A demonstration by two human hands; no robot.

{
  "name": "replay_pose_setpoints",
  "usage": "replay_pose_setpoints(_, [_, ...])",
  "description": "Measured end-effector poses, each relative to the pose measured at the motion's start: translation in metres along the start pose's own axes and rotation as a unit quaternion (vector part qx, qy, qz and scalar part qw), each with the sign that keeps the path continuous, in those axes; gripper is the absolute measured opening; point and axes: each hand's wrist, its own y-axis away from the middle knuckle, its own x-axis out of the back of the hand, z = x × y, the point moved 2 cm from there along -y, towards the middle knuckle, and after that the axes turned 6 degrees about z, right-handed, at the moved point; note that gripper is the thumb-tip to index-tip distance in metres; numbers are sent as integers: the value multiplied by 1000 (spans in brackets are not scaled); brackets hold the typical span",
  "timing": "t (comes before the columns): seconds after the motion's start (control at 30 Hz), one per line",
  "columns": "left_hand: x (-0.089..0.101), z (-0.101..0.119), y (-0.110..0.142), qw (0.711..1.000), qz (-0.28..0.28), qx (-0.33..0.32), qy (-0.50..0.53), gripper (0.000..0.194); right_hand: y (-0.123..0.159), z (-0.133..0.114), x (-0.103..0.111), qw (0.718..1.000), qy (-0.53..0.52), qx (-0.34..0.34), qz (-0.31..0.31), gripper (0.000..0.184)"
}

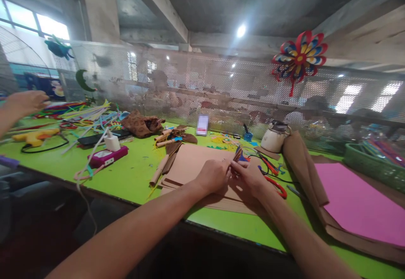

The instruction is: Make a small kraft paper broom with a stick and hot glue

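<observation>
My left hand and my right hand meet over a stack of brown paper sheets. Both sets of fingers are closed in a pinch around a small striped piece, dark with orange and blue; its exact kind is too small to make out. Just right of my right hand lies a red loop handle, partly hidden by my wrist. An orange and blue tool with a black cord rests behind it. Rolled brown paper tubes lie left of the stack.
A purple power strip with a white plug, a yellow glue gun and tangled coloured strips are at left. A phone stands at the back by a mesh screen. A white jug, pink paper and green basket occupy the right. Another person's hand reaches in at far left.
</observation>
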Motion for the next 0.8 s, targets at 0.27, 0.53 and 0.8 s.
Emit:
replay_pose_setpoints(0.27, [-1, 0, 0, 998, -16, 48, 24, 27, 8, -8, -6, 999, 34, -5, 7, 43])
replay_pose_setpoints(0.53, [4, -27, -9, 978, 9, 178, 104, 23, 0, 10, -7, 988, 151, 6, 43, 50])
replay_pose_setpoints(0.8, [15, -35, -9, 972, -34, 189, 137, 25, 1, 9, -9, 968, 230, 101, 26, 40])
